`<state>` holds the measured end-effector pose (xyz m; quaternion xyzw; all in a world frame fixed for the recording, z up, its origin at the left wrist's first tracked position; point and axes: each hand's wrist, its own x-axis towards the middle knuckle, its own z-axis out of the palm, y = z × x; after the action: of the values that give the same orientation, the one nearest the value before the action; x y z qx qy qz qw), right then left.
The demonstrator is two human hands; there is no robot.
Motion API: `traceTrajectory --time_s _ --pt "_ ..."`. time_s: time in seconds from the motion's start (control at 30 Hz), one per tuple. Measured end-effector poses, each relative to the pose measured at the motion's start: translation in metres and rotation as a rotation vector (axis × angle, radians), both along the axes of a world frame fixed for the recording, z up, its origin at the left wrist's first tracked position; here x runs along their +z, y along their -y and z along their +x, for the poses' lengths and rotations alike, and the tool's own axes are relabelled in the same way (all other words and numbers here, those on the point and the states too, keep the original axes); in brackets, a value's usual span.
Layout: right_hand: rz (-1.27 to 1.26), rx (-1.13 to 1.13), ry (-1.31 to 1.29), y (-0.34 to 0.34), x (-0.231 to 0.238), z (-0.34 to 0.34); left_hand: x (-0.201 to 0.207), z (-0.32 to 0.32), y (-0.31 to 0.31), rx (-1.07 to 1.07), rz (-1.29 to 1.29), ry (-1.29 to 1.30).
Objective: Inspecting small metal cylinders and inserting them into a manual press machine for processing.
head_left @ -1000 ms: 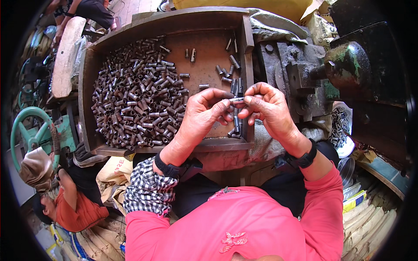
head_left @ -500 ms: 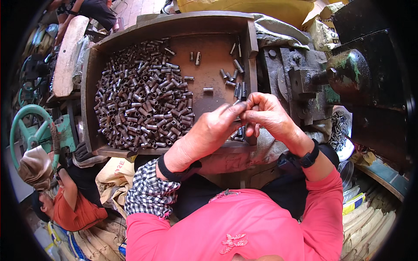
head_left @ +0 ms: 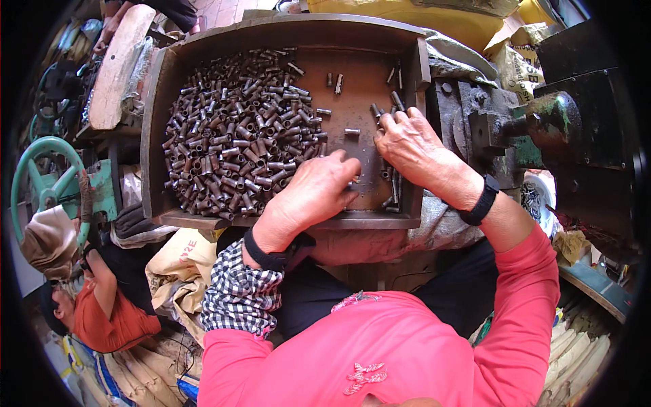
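The left hand (head_left: 313,191) and right hand (head_left: 415,149) curl over a tray (head_left: 369,221) of metal tubes (head_left: 244,139); whether either grips one is unclear.

Print (head_left: 188,250) on tan sack (head_left: 178,273); lettering (head_left: 525,65) on pale bag (head_left: 512,71).

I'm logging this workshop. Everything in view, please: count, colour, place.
Tray: one, brown, centre
Tubes: countless, brown and grey, in tray
Machine: one, black and green, right
Container: one, white, below machine
Handwheel: one, green, far left
Cloth: one, brown and white, on handwheel
Board: one, tan, upper left
Sacks: several, tan, left and upper right
Co-workers: two, one in orange, left
Shirt: one, pink, bottom
Oversleeve: one, black-and-white, below tray
Wristbands: two, black, on wrists
Left hand: one, bare, over tray's middle
Right hand: one, bare, over tray's right
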<state>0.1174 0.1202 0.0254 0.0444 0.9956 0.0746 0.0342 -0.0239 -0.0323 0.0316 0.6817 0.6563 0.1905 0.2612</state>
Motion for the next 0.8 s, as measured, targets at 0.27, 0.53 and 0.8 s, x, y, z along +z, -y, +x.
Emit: traceTrajectory --time_s 0.27,0.53,0.8 --pt "-0.316 -0.013 -0.18 -0.015 -0.009 0.002 -0.006 0.009 -0.003 -0.061 0.016 -0.265" --pt "-1.617 -0.731 -0.529 0.018 0.017 0.038 -0.008 0.019 -0.015 0.213 0.051 0.451" --pt "-2.156 -0.774 -0.6 0.013 0.008 0.052 -0.01 0.022 -0.026 0.543 -0.262 1.553"
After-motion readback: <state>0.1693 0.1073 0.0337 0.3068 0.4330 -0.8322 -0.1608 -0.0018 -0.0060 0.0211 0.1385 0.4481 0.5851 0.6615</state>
